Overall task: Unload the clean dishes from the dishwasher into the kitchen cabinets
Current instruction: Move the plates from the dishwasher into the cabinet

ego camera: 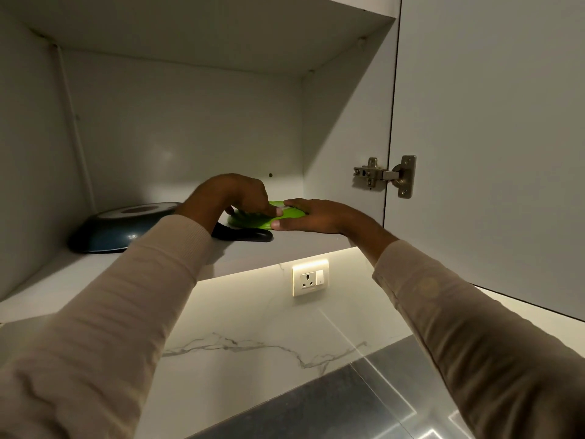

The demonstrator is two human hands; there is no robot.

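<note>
White cabinet (177, 122) walls are filling the upper view, with the door (490, 122) standing open at 3 o'clock on its metal hinge (384, 175). On the shelf (57, 280), a dark blue frying pan (117, 226) is lying upside down at 9 o'clock, its black handle (250, 236) pointing toward the centre. The green dish (250, 221) is sitting at the centre of the shelf, just behind that handle, held by both hands. The left hand (228, 194) is arching over it from 10 o'clock, its grip curled onto the dish's top and near rim. The right hand (319, 217) is coming in from 3 o'clock, its grip pinching the rim, thumb above and fingers beneath. At 6 o'clock, a lit marble backsplash (240, 312) is carrying a wall socket (311, 278) above a dark counter (316, 407).
</note>
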